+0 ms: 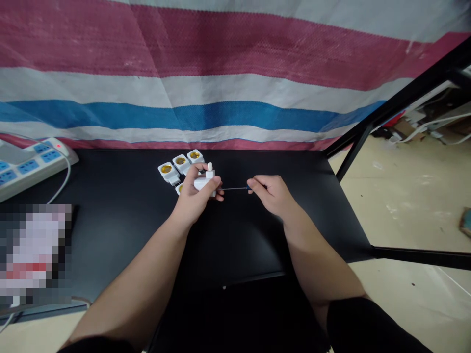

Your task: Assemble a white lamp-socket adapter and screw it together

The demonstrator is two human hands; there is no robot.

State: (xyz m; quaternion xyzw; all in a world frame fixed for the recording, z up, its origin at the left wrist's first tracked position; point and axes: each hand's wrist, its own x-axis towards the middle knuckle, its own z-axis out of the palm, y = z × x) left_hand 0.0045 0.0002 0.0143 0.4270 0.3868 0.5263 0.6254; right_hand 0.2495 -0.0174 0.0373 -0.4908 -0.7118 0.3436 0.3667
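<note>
Several fingers of the right hand [270, 193] are pinched together on the dark handle of a thin screwdriver [235, 189], its shaft held level and pointed at a white plug adapter [204, 184]. That adapter is gripped by the curled fingers of the left hand [193, 198]; the screwdriver's tip appears to reach it, though this is hard to make out. Just beyond, four white lamp-holder adapters [181, 163] with brass centres are grouped, one partly hidden by the left hand. All of this is held above or placed on a black table [110, 171]. Farther left, a white power strip [37, 164] with blue sockets lies on the table, and a striped tarp [184, 73] hangs behind.
</note>
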